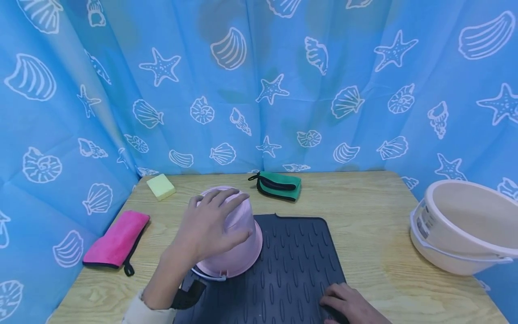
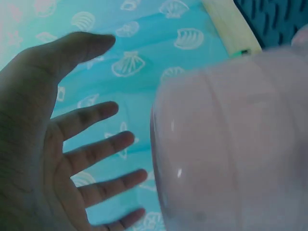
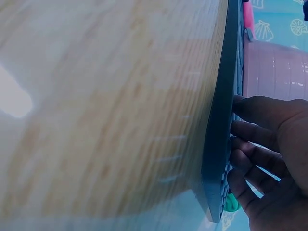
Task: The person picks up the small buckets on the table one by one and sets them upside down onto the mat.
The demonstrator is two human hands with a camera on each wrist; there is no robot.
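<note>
We see the left hand (image 1: 210,229) spread over the upturned base of a pink bucket (image 1: 238,245), which stands mouth-down on the near left part of a dark ribbed mat (image 1: 295,265); from the head view the fingers lie splayed across the bucket's bottom, yet the left wrist view shows the fingers (image 2: 91,118) straight and apart with a gap to the bucket's wall (image 2: 231,154), so we cannot tell whether the palm truly touches. The bucket's thin handle shows only as a sliver beneath that wrist. The right hand (image 1: 350,303) rests flat with relaxed fingers on the mat's near right corner, partly cut off by the frame; the right wrist view shows its fingers (image 3: 255,132) pressed against the mat's ribbed face (image 3: 224,120), the table (image 3: 110,106) blurred beside it. Beyond the left hand lie a yellow sponge (image 1: 160,186) and a green cloth (image 1: 279,185); to its left, a pink cloth (image 1: 117,240). Well off to the right of the right hand, a beige basin (image 1: 465,229) overhangs the table's (image 1: 376,216) edge.
</note>
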